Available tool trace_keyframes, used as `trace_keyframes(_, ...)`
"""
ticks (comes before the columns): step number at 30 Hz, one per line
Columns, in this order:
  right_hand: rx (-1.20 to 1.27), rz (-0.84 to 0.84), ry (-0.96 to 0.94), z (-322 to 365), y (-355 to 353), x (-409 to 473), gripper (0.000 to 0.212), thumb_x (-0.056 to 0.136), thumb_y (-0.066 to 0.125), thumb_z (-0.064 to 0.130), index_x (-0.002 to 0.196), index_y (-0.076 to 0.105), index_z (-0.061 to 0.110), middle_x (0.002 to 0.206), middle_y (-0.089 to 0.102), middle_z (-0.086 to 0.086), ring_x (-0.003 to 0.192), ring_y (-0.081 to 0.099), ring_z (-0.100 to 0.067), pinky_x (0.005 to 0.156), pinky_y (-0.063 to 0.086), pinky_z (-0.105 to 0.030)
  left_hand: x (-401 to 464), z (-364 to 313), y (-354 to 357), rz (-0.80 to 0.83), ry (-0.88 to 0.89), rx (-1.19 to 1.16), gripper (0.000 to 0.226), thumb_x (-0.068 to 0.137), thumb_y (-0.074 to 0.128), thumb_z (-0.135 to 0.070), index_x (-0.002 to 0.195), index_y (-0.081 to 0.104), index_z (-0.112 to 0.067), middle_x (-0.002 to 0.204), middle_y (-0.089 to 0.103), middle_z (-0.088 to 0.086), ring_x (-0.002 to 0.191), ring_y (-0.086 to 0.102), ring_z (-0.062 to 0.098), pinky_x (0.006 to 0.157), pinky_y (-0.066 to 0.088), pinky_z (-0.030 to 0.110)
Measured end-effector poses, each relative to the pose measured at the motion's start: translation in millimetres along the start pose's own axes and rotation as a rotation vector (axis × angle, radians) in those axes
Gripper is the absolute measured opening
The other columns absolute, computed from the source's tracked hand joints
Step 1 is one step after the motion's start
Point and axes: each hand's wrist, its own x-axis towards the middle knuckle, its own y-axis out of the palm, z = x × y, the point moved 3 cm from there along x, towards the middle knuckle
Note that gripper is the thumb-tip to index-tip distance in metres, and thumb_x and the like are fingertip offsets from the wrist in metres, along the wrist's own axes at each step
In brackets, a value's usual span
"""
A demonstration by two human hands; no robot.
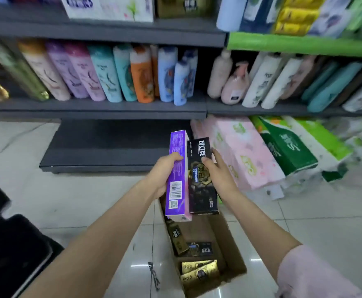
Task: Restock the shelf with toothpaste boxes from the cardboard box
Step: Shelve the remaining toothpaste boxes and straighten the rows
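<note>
Above brown cardboard box (229, 239): left hand (161, 175) gripping long purple toothpaste carton (177, 179), right hand (218, 171) gripping black toothpaste carton (201, 186).

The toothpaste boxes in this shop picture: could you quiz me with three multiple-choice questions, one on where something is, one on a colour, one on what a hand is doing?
1. Where is the cardboard box?
A. On the floor below the hands
B. On the top shelf
C. On the black mat

2. What colour is the toothpaste box in the left hand?
A. Green
B. Purple
C. Orange

3. What is the right hand doing?
A. Hanging free
B. Reaching for a bottle
C. Holding the black toothpaste box

Answers:
1 A, it sits on the floor tiles under both forearms, with gold and black boxes inside.
2 B, the box in the left grip is purple with a barcode.
3 C, the thumb lies on the black box's front and the fingers are at its edge.
</note>
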Motion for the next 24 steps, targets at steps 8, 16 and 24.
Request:
trace_keyframes(8, -0.053, -0.066, -0.090, 234, 29, -31, 0.020, 0.091, 0.056, 0.027, 0.107, 0.054, 0.015, 0.106, 0.065, -0.003, 0.095, 0.060, -0.020, 0.087, 0.047, -0.033, -107, -204, -49, -0.148, 0.202, 0.202, 0.008, 0.084, 0.064, -0.023, 0.089, 0.059, -0.019, 0.097, 0.072, 0.017, 0.087, 0.069, 0.034, 0.087, 0.054, 0.044)
trace_keyframes(16, 0.170, 0.032, -0.222, 363, 48, -26, 0.022, 0.092, 0.056, 0.034, 0.113, 0.050, 0.027, 0.106, 0.066, 0.005, 0.090, 0.064, -0.004, 0.077, 0.051, -0.023, -144, -331, -85, -0.259, 0.427, 0.370, 0.026, 0.078, 0.061, -0.043, 0.094, 0.056, -0.022, 0.097, 0.068, 0.009, 0.089, 0.065, 0.028, 0.086, 0.051, 0.039)
trace_keyframes(24, 0.132, 0.092, 0.022, 399, 66, 42, 0.043, 0.098, 0.043, 0.040, 0.135, 0.037, 0.021, 0.110, 0.062, -0.009, 0.090, 0.062, -0.023, 0.081, 0.052, -0.035, -110, -399, -120, -0.376, 0.395, 0.414, 0.027, 0.088, 0.060, -0.035, 0.099, 0.059, -0.010, 0.097, 0.069, 0.013, 0.089, 0.066, 0.030, 0.079, 0.051, 0.036)
